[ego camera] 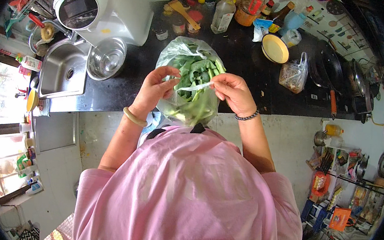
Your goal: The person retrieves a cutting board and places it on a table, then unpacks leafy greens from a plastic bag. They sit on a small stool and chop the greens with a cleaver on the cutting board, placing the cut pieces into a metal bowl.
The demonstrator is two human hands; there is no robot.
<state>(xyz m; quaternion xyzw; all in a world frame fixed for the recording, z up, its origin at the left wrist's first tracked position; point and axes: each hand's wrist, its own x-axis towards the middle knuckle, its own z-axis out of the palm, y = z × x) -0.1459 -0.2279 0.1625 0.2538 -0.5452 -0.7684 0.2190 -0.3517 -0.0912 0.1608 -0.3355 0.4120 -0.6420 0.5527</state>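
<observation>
A clear plastic bag (170, 56) full of green leafy vegetables (200, 73) sits at the counter's front edge, right before me. Its lower part bulges over the edge towards my body. My right hand (235, 91) pinches a twisted white strip of plastic (195, 87) between thumb and fingers. That strip stretches leftward across the leaves. At the bag's left side is my left hand (160, 85), its thumb and fingers apart close to the strip's other end. I see nothing held in it; whether its fingertips touch the plastic is hard to tell.
Left of the bag, a steel bowl (106, 58) stands beside the sink (64, 71), below a white appliance (119, 7). Bottles and jars (222, 17) line the back. To the right are a yellow enamel bowl (275, 48), a bagged food (293, 76) and a wok (327, 65).
</observation>
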